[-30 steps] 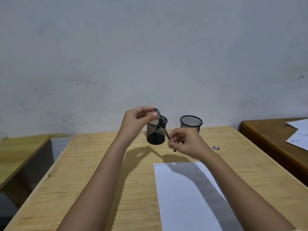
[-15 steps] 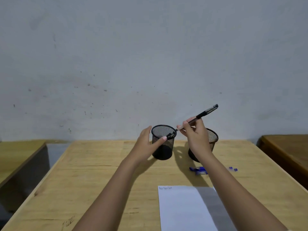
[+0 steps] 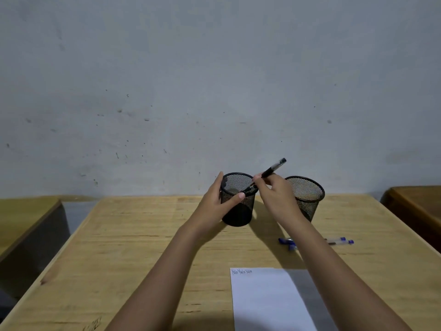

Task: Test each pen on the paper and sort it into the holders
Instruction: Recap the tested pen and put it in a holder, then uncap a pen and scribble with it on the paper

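Two black mesh holders stand at the far side of the wooden desk: the left holder (image 3: 238,206) and the right holder (image 3: 307,197). My right hand (image 3: 274,197) pinches a black pen (image 3: 272,169), tilted with its lower end over the left holder's rim. My left hand (image 3: 214,204) cups the left holder's side, thumb near the pen's lower end. A white paper (image 3: 269,299) with small scribbles at its top left lies in front of me. Blue pens (image 3: 288,242) lie on the desk right of my right forearm, which hides part of them.
More blue-capped pens (image 3: 341,240) lie further right on the desk (image 3: 143,247). A second wooden table (image 3: 417,206) stands at the right, and a bench (image 3: 23,218) at the left. A grey wall rises behind the desk.
My right hand has carried the black pen from above the paper to the left holder and lowered its end to the rim. My left hand moved onto that holder. The view tilted down.
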Action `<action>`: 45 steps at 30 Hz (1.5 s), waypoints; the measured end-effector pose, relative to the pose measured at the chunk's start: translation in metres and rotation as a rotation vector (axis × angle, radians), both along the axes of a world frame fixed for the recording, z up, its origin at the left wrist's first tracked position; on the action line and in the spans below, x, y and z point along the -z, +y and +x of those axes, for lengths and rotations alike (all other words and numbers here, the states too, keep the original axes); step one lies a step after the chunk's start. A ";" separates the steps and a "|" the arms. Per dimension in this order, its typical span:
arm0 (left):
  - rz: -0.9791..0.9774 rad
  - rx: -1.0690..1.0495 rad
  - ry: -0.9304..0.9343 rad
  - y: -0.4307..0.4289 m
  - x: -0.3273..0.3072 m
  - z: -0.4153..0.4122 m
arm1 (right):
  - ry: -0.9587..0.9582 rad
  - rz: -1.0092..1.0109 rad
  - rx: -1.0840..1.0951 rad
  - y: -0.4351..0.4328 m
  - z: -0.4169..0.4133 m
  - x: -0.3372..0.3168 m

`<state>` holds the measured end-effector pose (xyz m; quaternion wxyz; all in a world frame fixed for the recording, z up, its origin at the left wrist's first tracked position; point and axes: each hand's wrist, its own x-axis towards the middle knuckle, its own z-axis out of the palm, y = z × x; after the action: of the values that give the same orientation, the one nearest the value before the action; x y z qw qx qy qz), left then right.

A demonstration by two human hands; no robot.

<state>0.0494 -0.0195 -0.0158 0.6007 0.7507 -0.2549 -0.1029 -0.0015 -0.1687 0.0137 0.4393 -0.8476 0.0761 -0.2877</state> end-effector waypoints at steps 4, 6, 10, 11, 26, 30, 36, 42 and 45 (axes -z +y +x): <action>-0.021 -0.001 0.009 0.000 0.002 0.001 | 0.054 0.043 -0.017 -0.001 0.001 0.003; -0.019 -0.004 0.023 0.001 0.003 0.001 | 0.071 0.079 -0.021 -0.001 0.002 0.003; -0.044 -0.011 0.055 0.001 0.000 -0.003 | 0.108 0.152 -0.051 -0.002 0.002 0.003; -0.060 -0.009 0.076 0.001 0.001 -0.003 | 0.114 0.155 -0.055 -0.002 0.002 0.002; 0.054 -0.043 -0.028 0.005 -0.007 -0.015 | 0.139 -0.018 -0.036 -0.012 -0.032 0.001; 0.162 -0.064 -0.034 0.025 0.010 -0.026 | 0.142 -0.003 -0.007 -0.024 -0.071 0.005; 0.566 -0.024 -0.222 0.059 0.040 -0.054 | 0.316 -0.215 0.062 -0.068 -0.119 0.037; 0.888 0.013 -0.317 0.057 0.050 -0.068 | 0.401 -0.432 0.005 -0.088 -0.131 0.053; 0.939 -0.003 -0.329 0.055 0.051 -0.070 | 0.382 -0.481 -0.017 -0.088 -0.127 0.053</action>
<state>-0.0206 0.0353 -0.0672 0.1497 0.9468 -0.2716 -0.0858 -0.1283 -0.2569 -0.0389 0.2062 -0.9666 0.0799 -0.1293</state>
